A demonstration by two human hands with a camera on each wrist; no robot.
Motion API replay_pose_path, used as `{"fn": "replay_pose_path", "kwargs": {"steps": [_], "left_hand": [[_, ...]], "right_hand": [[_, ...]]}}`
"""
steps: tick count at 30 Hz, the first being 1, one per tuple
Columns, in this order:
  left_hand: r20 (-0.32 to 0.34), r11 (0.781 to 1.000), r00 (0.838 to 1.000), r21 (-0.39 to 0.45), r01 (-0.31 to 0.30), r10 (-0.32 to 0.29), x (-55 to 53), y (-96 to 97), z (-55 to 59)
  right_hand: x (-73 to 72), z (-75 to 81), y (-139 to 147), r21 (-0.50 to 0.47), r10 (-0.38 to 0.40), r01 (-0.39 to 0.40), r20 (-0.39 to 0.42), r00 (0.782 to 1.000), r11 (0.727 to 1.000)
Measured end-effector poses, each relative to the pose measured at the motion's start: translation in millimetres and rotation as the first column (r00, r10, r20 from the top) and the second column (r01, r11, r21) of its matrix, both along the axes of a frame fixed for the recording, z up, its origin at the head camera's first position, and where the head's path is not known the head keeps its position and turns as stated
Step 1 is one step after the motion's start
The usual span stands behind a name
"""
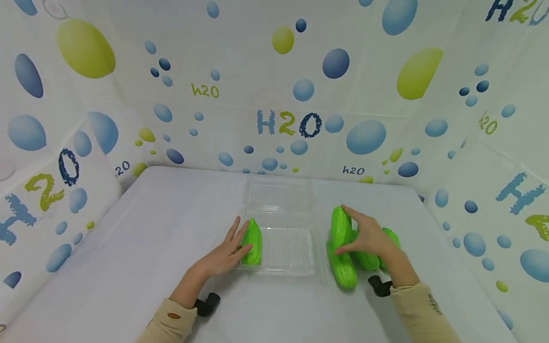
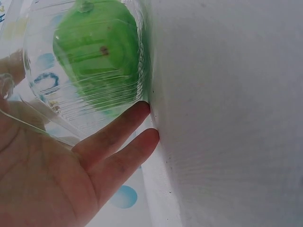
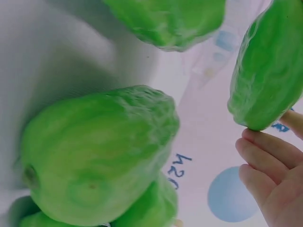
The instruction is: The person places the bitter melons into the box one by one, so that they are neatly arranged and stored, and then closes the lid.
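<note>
One green vegetable [image 1: 253, 245] sits at left in the clear box [image 1: 288, 250]; the other vegetables [image 1: 365, 261], apparently still to load, lie right. Your left hand [image 1: 226, 256], fingers spread, meets the box; your right hand [image 1: 371, 236] pinches a cucumber [image 1: 340, 226] there.

Clear plastic hinged box [image 1: 288, 247], lid [image 1: 278, 195] open. Bright-green tapered vegetable [image 1: 254, 240], inside it, lengthwise along the left wall. Elongated bright-green ridged vegetable [image 1: 340, 224], held in the right grip [image 1: 370, 236].

From here I count one clear container [image 1: 287, 250], one green vegetable [image 1: 255, 240] inside at nine o'clock, at least four more vegetables [image 1: 344, 272] at three.
</note>
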State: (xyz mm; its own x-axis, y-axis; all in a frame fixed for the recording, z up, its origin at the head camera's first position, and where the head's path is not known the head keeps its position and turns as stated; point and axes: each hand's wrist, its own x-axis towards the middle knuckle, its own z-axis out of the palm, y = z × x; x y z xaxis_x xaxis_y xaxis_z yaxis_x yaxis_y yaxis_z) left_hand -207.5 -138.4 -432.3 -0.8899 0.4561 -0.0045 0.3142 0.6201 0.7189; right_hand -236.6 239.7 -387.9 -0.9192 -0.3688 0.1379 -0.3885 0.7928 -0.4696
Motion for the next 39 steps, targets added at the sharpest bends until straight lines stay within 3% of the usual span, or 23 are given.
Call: {"fn": "replay_pose_path", "kwargs": {"steps": [25,39], "left_hand": [[-0.016,1.0,1.0,-0.012,-0.013,0.013,-0.4,1.2,-2.1],[-0.014,1.0,1.0,-0.015,-0.021,0.02,1.1,2.1,0.4]], "right_hand": [[5.7,15.8,-10.9,-0.115,0.051,-0.055,-0.035,0.998,0.992],[7.3,18.8,-28.9,-0.266,0.106,-0.1,0.007,0.994,0.959]]}}
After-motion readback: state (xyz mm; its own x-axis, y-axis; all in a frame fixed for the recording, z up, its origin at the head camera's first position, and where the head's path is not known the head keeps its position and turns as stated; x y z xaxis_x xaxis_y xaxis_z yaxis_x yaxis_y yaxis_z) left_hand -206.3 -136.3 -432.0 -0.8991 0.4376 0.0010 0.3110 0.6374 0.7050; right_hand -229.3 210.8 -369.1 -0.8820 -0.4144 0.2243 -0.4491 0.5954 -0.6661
